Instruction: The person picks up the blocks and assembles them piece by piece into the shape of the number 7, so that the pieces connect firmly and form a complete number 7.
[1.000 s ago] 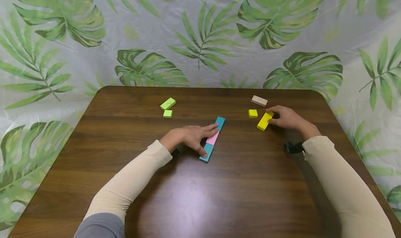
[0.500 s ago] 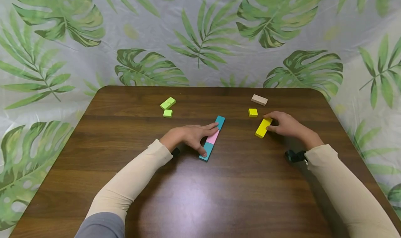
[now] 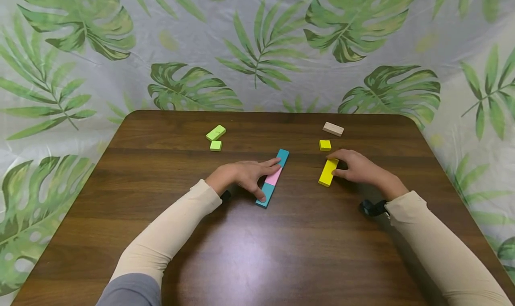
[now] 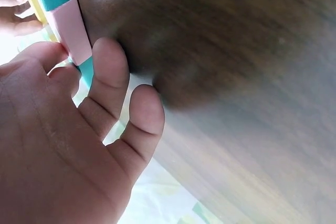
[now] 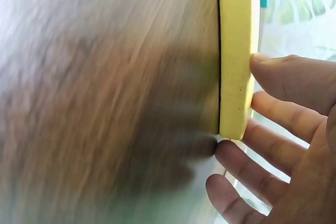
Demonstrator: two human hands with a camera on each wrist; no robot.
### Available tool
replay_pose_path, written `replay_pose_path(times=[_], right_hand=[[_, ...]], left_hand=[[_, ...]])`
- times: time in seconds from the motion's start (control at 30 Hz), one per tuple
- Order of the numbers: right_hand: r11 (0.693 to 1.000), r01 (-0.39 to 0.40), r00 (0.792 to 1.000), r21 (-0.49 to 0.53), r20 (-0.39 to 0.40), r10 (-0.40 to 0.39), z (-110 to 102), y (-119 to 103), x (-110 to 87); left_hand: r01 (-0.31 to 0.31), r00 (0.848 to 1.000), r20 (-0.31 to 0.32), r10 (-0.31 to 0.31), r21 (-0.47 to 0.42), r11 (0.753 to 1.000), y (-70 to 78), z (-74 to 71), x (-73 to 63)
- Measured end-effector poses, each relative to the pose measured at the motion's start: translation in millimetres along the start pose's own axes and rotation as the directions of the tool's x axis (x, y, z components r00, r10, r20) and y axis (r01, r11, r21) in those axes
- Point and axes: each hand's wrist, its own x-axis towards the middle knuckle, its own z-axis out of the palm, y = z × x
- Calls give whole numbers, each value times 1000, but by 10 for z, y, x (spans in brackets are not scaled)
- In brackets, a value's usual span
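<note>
My left hand (image 3: pixel 245 176) spreads over a slanting row of blocks. Its thumb is on the near teal block (image 3: pixel 264 194), and its fingertips reach the pink block (image 3: pixel 273 177) and far teal block (image 3: pixel 283 155). Seen from the left wrist, the fingers lie along the pink block (image 4: pixel 71 30), with two of them out past the row. To the right, my right hand (image 3: pixel 358 166) touches a long yellow block (image 3: pixel 328 173), forefinger at its far end and thumb at its right side. The right wrist view has the thumb against the edge of this yellow block (image 5: pixel 236 61).
Beyond the right hand are a small yellow block (image 3: pixel 325 145) and a pale wooden block (image 3: pixel 333 128). At the back left lie a long green block (image 3: pixel 216 132) and a small green block (image 3: pixel 215 146). A leaf-print cloth (image 3: pixel 257 51) hangs behind the brown table (image 3: pixel 257 252).
The right hand has slid the long yellow block left and nearer to the person, turning it closer to parallel with the row. The left hand has kept its place on the row.
</note>
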Motion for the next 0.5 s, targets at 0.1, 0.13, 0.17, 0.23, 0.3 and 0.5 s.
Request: replay_pose_path(times=[0.1, 0.13, 0.17, 0.23, 0.3, 0.5], right_hand=[[1000, 11, 1000, -2, -5, -11, 11, -46, 20], [1000, 10, 1000, 1, -5, -10, 17, -54, 29], [1000, 8, 1000, 2, -4, -8, 26, -61, 38], [1000, 16, 1000, 14, -9, -15, 40, -83, 60], [999, 33, 999, 24, -16, -33, 54, -105, 89], [997, 72, 997, 30, -21, -71, 90, -170, 201]], left_hand=[[1, 1000, -1, -1, -2, 1000, 1, -3, -5], [3, 1000, -1, -3, -3, 1000, 2, -4, -7], [3, 1000, -1, -3, -3, 1000, 4, -5, -8], [3, 1000, 1, -3, -5, 1000, 7, -8, -11], [1, 1000, 1, -1, -6, 1000, 7, -9, -13], [0, 1000, 3, 0, -14, 1000, -1, -4, -12]])
